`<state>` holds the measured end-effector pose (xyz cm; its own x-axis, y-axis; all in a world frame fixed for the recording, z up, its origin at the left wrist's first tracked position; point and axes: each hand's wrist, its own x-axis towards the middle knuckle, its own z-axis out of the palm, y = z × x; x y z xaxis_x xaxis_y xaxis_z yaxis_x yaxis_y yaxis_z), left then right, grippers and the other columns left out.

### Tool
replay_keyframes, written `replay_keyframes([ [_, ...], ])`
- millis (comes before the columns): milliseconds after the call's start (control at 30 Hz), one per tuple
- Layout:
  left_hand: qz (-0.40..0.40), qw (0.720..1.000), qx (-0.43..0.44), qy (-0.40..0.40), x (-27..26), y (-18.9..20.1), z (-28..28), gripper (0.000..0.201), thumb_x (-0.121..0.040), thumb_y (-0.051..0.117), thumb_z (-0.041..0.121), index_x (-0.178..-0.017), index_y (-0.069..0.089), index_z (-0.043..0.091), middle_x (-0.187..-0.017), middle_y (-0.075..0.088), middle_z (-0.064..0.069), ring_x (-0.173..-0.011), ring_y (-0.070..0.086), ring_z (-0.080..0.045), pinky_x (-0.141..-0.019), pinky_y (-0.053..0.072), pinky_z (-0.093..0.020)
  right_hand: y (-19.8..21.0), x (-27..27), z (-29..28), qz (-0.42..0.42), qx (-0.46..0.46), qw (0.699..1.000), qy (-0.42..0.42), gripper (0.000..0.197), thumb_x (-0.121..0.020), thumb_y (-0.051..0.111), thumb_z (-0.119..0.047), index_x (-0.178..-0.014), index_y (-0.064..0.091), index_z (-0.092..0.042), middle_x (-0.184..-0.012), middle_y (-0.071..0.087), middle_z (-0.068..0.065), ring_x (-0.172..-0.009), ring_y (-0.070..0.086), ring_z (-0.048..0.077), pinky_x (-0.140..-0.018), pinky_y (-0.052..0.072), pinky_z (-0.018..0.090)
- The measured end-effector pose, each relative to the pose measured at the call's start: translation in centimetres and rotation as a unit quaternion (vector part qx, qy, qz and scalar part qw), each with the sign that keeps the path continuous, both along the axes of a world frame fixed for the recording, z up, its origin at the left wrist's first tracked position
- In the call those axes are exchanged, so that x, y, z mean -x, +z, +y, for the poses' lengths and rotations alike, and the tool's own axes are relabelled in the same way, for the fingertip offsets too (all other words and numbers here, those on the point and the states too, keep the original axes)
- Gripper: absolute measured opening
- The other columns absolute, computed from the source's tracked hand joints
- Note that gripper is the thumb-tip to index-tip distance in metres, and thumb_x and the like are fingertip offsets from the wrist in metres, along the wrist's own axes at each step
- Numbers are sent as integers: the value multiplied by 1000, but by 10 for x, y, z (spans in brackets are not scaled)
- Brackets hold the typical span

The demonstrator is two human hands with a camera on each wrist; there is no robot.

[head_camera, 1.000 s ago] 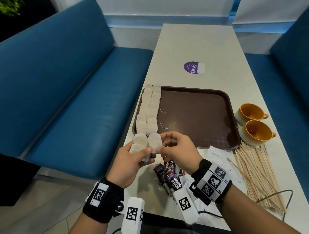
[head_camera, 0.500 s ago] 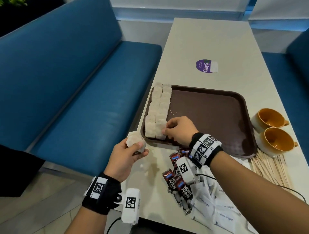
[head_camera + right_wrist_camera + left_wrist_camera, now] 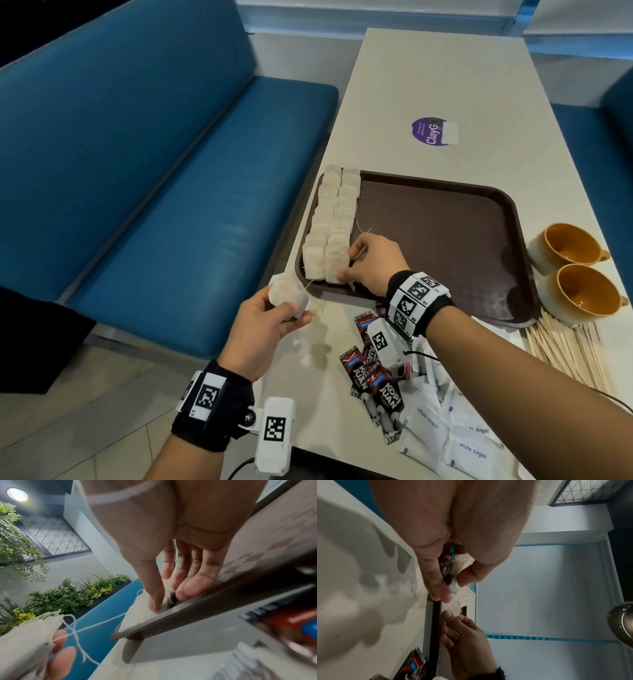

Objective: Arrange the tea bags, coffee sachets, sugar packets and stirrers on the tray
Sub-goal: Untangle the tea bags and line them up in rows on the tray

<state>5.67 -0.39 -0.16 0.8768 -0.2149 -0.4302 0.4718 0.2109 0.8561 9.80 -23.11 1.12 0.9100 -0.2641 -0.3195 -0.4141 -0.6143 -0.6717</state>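
Tea bags (image 3: 287, 297): spare clutch gripped in left hand (image 3: 260, 329), just left of tray (image 3: 479, 240); right hand (image 3: 373, 263) nearer, pinching row-end bag (image 3: 337, 263), long axis running away.

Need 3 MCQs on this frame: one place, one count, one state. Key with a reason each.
1. Where do the placed tea bags lie on the tray?
A. along its left edge
B. across its middle
C. along its right edge

2. How many cups stand right of the tray?
A. one
B. two
C. four

3. What is the left hand doing?
A. resting flat on the table
B. gripping tea bags
C. holding stirrers

Key: 1 A, two rows run down the left edge. 2 B, two orange cups sit side by side. 3 B, thumb and fingers curl round a bundle of bags off the tray's near left corner.
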Motion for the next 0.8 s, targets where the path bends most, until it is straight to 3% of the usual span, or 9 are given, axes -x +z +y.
replay_keyframes([
  [100, -6, 1000, -1, 0, 0, -1, 2, 26, -95, 58, -10, -117, 67, -1, -109, 72, -15, -93, 73, -31, -80, 61, -33, -2, -2, 0, -26, -10, 999, -20, 39, -69, 94, -28, -89, 62, -18, -88, 66, -4, -76, 63, 12, -66, 54, 28],
  [233, -6, 1000, 4, 6, 1, -3, 4, 29, -95, 54, -13, -117, 67, -1, -108, 72, -12, -94, 73, -29, -84, 62, -35, -6, -2, 1, -12, -13, 1000, -11, 27, -77, 89, -28, -83, 64, -18, -87, 71, 0, -78, 71, 21, -77, 62, 40],
  [367, -14, 1000, 2, -1, 1, -2, 2, 37, -95, 47, -17, -124, 63, -2, -120, 70, -14, -103, 72, -29, -89, 60, -37, -4, 2, 0, 3, 21, 1000, 22, 22, -81, 86, -22, -86, 67, -15, -83, 69, -4, -77, 66, 14, -64, 51, 23],
  [467, -18, 1000, 4, -6, 1, -1, -1, 38, -95, 49, -17, -126, 63, 0, -123, 70, -16, -109, 71, -33, -85, 61, -32, 5, 7, 1, -36, 22, 999, 19, 20, -84, 83, -25, -89, 66, -16, -87, 67, -5, -79, 63, 12, -63, 46, 19],
  [600, -30, 999, 2, -26, 0, 4, -6, 33, -95, 51, -16, -118, 68, 1, -115, 74, -20, -102, 73, -31, -79, 60, -28, 21, 19, 10, -80, -103, 991, 37, 21, -84, 83, -37, -91, 71, -21, -89, 72, -4, -79, 68, 14, -74, 58, 30],
  [667, -40, 998, -3, -39, -2, 6, -8, 32, -96, 51, -15, -116, 68, 3, -110, 76, -19, -98, 74, -30, -75, 60, -28, 25, 27, 16, -68, -174, 981, 61, 25, -81, 85, -38, -96, 73, -22, -93, 74, -1, -79, 72, 19, -72, 62, 34],
  [800, -51, 997, -15, -49, -6, 7, -13, 24, -97, 57, -8, -115, 69, 1, -109, 75, -21, -92, 74, -30, -73, 59, -28, 22, 35, 18, -48, -205, 973, 98, 27, -83, 85, -18, -107, 74, -13, -87, 75, 4, -67, 68, 19, -69, 61, 37],
])
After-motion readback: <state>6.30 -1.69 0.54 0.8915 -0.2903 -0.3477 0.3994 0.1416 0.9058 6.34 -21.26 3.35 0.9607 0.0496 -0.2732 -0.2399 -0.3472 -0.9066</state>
